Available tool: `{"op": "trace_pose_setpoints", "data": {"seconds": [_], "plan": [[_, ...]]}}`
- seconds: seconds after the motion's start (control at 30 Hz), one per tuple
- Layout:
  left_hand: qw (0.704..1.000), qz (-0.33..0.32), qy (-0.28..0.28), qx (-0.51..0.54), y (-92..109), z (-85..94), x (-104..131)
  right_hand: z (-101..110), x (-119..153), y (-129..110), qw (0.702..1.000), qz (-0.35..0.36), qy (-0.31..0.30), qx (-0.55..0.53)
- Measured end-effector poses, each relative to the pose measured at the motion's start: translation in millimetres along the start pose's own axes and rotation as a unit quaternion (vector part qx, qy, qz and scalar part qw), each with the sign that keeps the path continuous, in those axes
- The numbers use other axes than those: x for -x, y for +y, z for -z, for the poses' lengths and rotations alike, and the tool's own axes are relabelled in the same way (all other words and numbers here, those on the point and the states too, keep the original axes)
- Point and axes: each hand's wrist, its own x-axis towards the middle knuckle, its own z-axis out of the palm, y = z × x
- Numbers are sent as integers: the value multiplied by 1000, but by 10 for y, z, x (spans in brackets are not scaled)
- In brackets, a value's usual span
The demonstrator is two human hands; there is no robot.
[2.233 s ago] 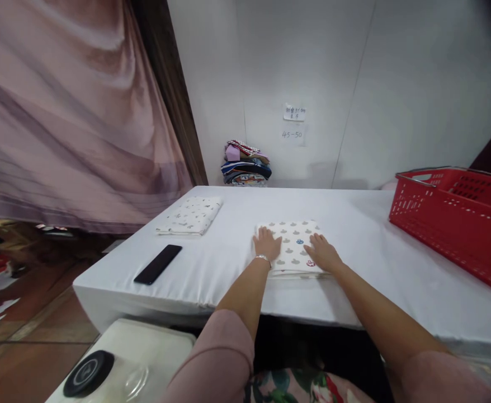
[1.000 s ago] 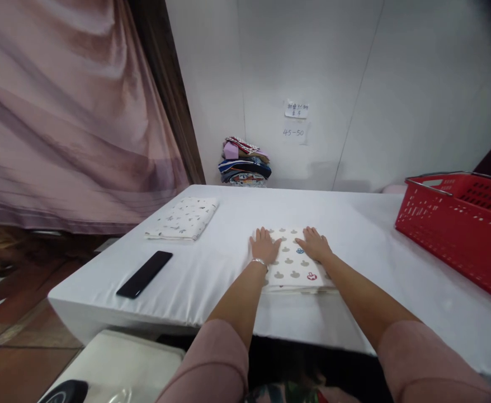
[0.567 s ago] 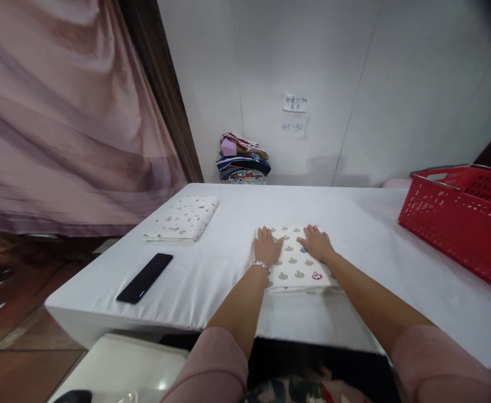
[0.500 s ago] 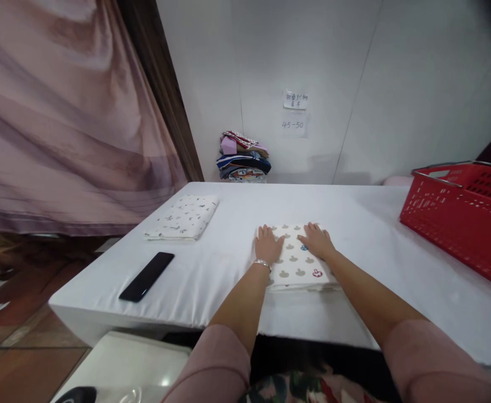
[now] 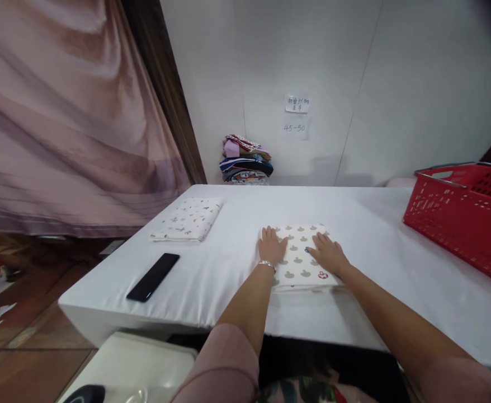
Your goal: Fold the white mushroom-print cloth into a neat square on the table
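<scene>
A folded white cloth (image 5: 301, 267) printed with grey mushroom-like shapes, one of them outlined in red, lies flat near the front of the table. My left hand (image 5: 272, 247) rests on its left side with fingers stretched out and a bracelet on the wrist. On the right side of the same cloth, my right hand (image 5: 327, 253) lies flat, fingers spread, its thumb beside a small blue print. A second folded white cloth (image 5: 189, 219) with small dark prints sits at the left back, apart from both hands.
A black phone (image 5: 154, 277) lies at the left front of the white-covered table (image 5: 245, 210). The red basket (image 5: 459, 224) stands on the right. Behind the table is a stack of folded fabrics (image 5: 246, 162) against the wall. A pink curtain (image 5: 61, 112) hangs at left.
My right hand has slid slightly right and toward me on the cloth. My left hand stays pressed on its left side. The whole view has shifted a little.
</scene>
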Motion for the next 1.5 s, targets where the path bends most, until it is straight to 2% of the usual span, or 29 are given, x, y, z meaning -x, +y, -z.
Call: {"op": "trace_pose_setpoints", "data": {"seconds": [0.17, 0.27, 0.4, 0.5, 0.63, 0.77, 0.97, 1.03, 1.1, 1.23, 1.37, 1.5], "plan": [[1000, -18, -12, 1, 52, 139, 64, 50, -34, 4, 1000, 4, 3, 5], [999, -38, -24, -17, 90, 210, 200, 28, -56, 31, 1000, 5, 0, 3], [996, -80, -27, -32, 89, 187, 512, 4, -72, 37, 1000, 12, 9, 0], [996, -84, -36, -19, 27, 125, 668, 54, -85, 6, 1000, 10, 15, -9], [996, -85, -35, 2, -24, 97, 677, 151, -45, 5, 1000, 11, 1, -24], [995, -88, -36, 4, -3, 112, 650, 132, 100, 70, 999, 9, 17, -27], [995, -91, -48, -2, 19, 168, 618, 153, 205, 131, 994, 29, 25, -107], [994, -91, -62, 8, 8, 205, 622, 183, 269, 182, 991, 29, 42, -126], [993, -95, -67, 23, -14, 238, 679, 172, 401, 259, 985, 38, 85, -148], [988, -145, -18, 46, -91, 245, 979, 19, 777, 408, 958, 114, 175, -195], [978, -204, 18, 42, -194, 190, 1279, -140, 1011, 476, 941, 200, 211, -173], [971, -228, 45, 48, -296, 147, 1366, -191, 1017, 512, 938, 228, 219, -142]]}}
